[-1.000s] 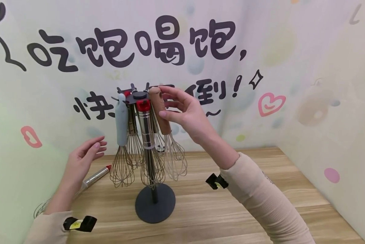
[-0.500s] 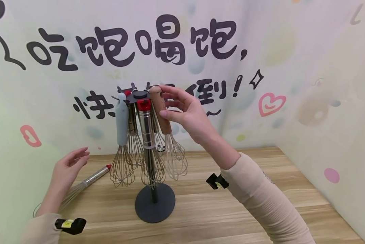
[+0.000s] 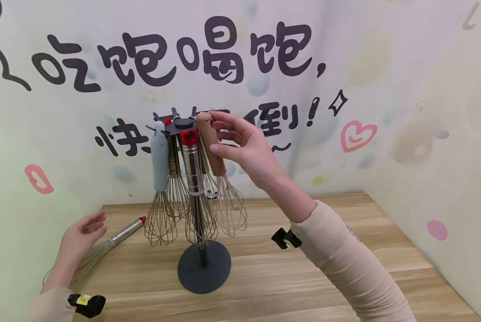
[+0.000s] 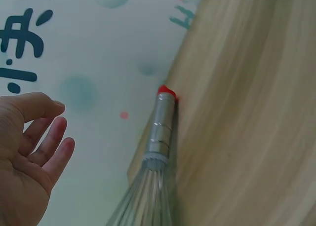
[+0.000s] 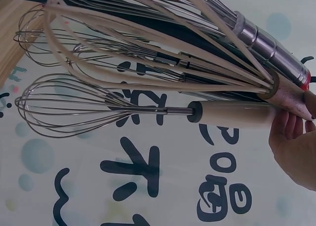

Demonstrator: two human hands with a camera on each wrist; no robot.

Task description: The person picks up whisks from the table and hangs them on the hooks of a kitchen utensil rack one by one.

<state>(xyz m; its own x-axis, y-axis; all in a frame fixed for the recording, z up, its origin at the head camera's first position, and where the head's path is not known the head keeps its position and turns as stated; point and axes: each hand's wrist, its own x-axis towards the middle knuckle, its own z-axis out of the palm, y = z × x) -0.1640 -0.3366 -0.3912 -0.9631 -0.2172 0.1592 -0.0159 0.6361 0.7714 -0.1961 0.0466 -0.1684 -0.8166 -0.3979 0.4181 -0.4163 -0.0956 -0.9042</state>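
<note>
Here the right hand (image 3: 244, 150) pinched the brown-handled whisk (image 3: 213, 145) hanging on the rack (image 3: 204, 267); left of the rack, the left hand (image 3: 81, 237) hovered, fingers relaxed and empty, over a whisk lying on the bench (image 3: 121, 233).

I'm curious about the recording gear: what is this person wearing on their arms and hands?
Both arms are in long, close-fitting cream sleeves of ribbed knit, the right sleeve reaching to the wrist. Each wrist carries a small black clip with a yellow label: one on the right, one on the left. The right hand and left hand are bare: no gloves, no rings visible.
</note>
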